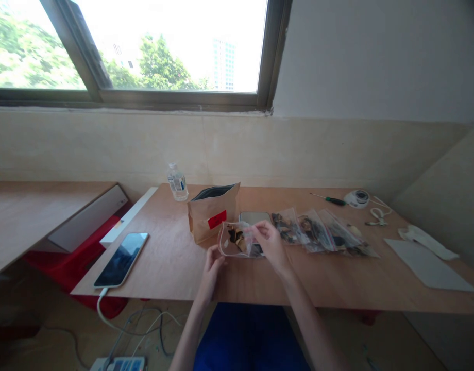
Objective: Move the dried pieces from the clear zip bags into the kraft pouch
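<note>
A small clear zip bag [237,239] with dark pieces inside is held just above the wooden table [175,257], in front of a brown paper pouch [213,211] with a red label. My left hand [213,264] pinches the bag's lower left edge. My right hand [268,240] grips its upper right edge with closed fingers. Behind the bag lies a flat grey device [254,217]. A row of several filled clear bags [318,233] lies to the right of my right hand.
A phone [121,258] on a white cable lies at the table's left edge. A water bottle [177,182] stands at the back. A screwdriver [329,200], a round white device [357,198] and grey sheets [426,263] lie at the right.
</note>
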`<state>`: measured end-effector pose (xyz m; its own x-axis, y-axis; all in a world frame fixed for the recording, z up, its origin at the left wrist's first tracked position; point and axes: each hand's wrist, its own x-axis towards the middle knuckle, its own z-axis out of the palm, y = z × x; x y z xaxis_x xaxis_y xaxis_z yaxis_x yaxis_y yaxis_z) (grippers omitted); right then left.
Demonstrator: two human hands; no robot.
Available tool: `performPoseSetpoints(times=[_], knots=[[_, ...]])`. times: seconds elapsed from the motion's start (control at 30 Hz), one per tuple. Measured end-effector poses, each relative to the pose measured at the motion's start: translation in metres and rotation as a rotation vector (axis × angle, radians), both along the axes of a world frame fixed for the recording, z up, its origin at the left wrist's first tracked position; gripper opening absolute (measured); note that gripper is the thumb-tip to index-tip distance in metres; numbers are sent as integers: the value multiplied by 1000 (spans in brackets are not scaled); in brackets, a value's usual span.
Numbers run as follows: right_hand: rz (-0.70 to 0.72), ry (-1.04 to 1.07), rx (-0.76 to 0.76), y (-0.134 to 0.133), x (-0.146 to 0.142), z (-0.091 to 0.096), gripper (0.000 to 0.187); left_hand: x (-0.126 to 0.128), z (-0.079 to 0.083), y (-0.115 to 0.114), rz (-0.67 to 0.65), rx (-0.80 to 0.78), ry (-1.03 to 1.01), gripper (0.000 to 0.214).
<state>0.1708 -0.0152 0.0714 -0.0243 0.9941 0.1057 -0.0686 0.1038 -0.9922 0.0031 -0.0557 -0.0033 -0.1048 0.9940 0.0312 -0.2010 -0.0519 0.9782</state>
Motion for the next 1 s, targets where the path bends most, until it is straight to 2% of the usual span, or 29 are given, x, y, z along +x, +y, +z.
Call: performPoseSetpoints(times=[0.1, 0.23, 0.33, 0.43, 0.5, 0.6, 0.7, 0.87, 1.0], knots=[[146, 38, -39, 8, 0, 0, 41, 4, -11, 9, -102, -36, -83, 53], [257, 67, -110, 24, 1, -7, 40, 6, -16, 23, -112, -35, -145, 68], [239, -29, -8, 31, 1, -7, 36, 7, -16, 28, -84, -7, -156, 69], [110, -130, 190, 31, 0, 2, 29, 10, -14, 28, -74, -54, -177, 66], [108, -186, 245, 32, -1, 9, 25, 11, -13, 26, -63, -77, -180, 67], [262, -341, 247, 37, -7, 13, 21, 14, -13, 26, -74, -80, -184, 66], [377, -491, 230, 47, -15, 7, 14, 14, -16, 28, -85, -72, -184, 57], [407, -550, 212, 58, -25, -3, 16, 13, -23, 33, -68, -51, -197, 56], [602, -628, 224, 57, -28, -1, 16, 11, -27, 34, -61, -39, -189, 60]])
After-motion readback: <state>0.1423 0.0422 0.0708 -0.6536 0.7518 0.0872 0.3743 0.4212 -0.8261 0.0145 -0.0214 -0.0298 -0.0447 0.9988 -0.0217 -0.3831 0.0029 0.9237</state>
